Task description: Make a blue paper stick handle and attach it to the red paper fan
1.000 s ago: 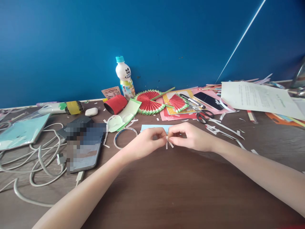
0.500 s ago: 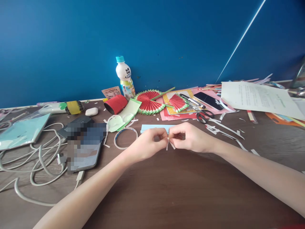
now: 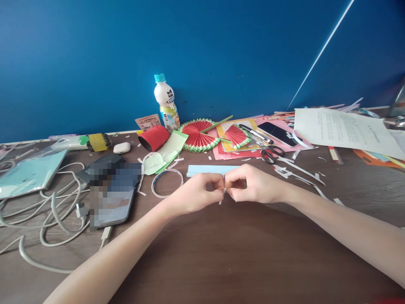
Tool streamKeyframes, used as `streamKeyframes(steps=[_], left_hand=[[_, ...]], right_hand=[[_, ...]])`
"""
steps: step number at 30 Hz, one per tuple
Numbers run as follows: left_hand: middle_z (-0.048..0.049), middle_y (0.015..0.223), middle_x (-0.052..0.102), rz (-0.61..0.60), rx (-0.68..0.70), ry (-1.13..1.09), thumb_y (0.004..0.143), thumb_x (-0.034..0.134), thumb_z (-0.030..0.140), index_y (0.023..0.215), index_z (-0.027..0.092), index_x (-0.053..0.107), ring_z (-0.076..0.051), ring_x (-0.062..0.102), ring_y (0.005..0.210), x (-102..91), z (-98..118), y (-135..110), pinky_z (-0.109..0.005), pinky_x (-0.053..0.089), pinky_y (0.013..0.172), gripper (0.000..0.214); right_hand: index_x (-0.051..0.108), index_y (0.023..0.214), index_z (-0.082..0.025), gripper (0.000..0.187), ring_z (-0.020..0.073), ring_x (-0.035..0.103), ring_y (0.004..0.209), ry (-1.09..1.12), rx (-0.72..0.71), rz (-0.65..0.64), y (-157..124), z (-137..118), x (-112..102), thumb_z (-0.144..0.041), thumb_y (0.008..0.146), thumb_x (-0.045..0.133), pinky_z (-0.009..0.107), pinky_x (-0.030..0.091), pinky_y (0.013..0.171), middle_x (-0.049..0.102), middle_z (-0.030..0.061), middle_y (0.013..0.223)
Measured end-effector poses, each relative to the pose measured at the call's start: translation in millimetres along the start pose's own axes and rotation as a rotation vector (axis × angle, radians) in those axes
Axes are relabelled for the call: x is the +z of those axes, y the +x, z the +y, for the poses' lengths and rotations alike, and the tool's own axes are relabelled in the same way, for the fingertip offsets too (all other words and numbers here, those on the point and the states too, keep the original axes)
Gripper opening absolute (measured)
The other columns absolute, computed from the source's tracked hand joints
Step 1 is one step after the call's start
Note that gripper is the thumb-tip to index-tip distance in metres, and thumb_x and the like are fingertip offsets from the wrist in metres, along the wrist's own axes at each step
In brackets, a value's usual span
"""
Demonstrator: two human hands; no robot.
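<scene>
Blue wall (image 3: 95,55) backs a brown surface (image 3: 221,253) strewn with craft material. At far left lie a teal sheet (image 3: 30,173) and a tangle of white cables (image 3: 47,211); beside them rests a phone (image 3: 112,198), with a white earbud case (image 3: 121,147) and a red cup (image 3: 154,138) on its side farther back. A white bottle (image 3: 166,103) stands upright against the wall. A paper ring (image 3: 167,183) lies flat just left of the hands.

Left hand (image 3: 194,194) and right hand (image 3: 255,183) meet at centre, thumbs and forefingers pressed tip to tip. Both grips are clenched on a small white paper strip (image 3: 223,195), which sits between the fingertips just above the surface. A second ago two loose ends of this strip splayed out below the fingers; now only a short stub shows, and the hands have closed together. The likely reading is that the strip is being folded or pinched tighter, so the piece is nearer its finished shape, though the fingers hide the fold itself.

Behind the hands lies a light blue folded paper (image 3: 205,169), apart from them. Farther back are two red pleated fans (image 3: 198,135), scissors (image 3: 272,154), a second phone (image 3: 276,133) on pink paper, and white offcuts (image 3: 297,171). At far right a printed sheet (image 3: 344,131) overlies coloured paper.
</scene>
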State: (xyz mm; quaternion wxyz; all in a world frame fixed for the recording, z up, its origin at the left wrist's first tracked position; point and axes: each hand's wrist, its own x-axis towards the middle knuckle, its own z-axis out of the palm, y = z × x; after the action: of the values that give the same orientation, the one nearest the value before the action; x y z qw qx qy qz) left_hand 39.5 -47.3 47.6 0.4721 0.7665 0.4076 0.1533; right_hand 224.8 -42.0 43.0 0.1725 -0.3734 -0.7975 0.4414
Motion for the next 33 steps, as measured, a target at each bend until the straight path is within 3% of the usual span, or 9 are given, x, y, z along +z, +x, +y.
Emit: streamKeyframes(steps=[13, 16, 20, 24, 33], left_hand=[[0.0054, 0.061, 0.048, -0.107, -0.046, -0.017, 0.068, 0.045, 0.02, 0.064, 0.018, 0.047, -0.009, 0.041, 0.059, -4.8, -2.4, 0.3, -0.023, 0.034, 0.057, 0.005], [0.0039, 0.067, 0.051, 0.059, -0.031, -0.06, 0.073, 0.042, 0.022, 0.066, 0.018, 0.049, -0.011, 0.047, 0.067, -8.7, -6.3, 3.9, -0.025, 0.037, 0.065, 0.011], [0.0019, 0.085, 0.059, 0.297, -0.051, -0.271, 0.075, 0.044, 0.023, 0.092, 0.021, 0.05, -0.014, 0.056, 0.087, -8.1, -12.3, 9.1, -0.032, 0.039, 0.086, 0.018], [0.0016, 0.078, 0.061, 0.352, -0.102, -0.436, 0.073, 0.05, 0.02, 0.099, 0.02, 0.045, -0.014, 0.059, 0.079, -5.7, -13.0, 10.5, -0.034, 0.043, 0.085, 0.026], [0.0029, 0.07, 0.06, 0.448, -0.055, -0.491, 0.072, 0.058, 0.023, 0.091, 0.017, 0.043, -0.012, 0.059, 0.075, -6.8, -15.7, 13.2, -0.031, 0.043, 0.078, 0.025]], right_hand=[[0.048, 0.057, -0.016, 0.011, 0.0071, 0.039, 0.052, 0.156, 0.029, -0.184, 1.0, 4.4, -8.6, -0.012, 0.067, 0.048, 0.022, 0.03, 0.05, 0.047, -0.0051, 0.055], [0.05, 0.059, -0.016, 0.014, 0.0078, 0.042, 0.056, 0.218, -0.016, -0.138, 3.6, 8.0, -11.4, -0.015, 0.073, 0.048, 0.023, 0.033, 0.055, 0.051, -0.0037, 0.059], [0.059, 0.078, -0.017, 0.013, 0.011, 0.05, 0.068, 0.302, -0.062, -0.025, 8.0, 14.4, -11.7, -0.025, 0.08, 0.049, 0.025, 0.039, 0.063, 0.057, 0.0007, 0.076], [0.06, 0.103, -0.021, 0.025, 0.0137, 0.051, 0.081, 0.283, -0.081, 0.097, 11.1, 20.3, -9.8, -0.022, 0.081, 0.047, 0.026, 0.04, 0.068, 0.057, 0.0023, 0.086], [0.057, 0.115, -0.024, 0.036, 0.0144, 0.052, 0.078, 0.119, -0.052, 0.145, 11.9, 20.2, -6.3, -0.021, 0.081, 0.046, 0.028, 0.041, 0.068, 0.061, 0.0018, 0.088]])
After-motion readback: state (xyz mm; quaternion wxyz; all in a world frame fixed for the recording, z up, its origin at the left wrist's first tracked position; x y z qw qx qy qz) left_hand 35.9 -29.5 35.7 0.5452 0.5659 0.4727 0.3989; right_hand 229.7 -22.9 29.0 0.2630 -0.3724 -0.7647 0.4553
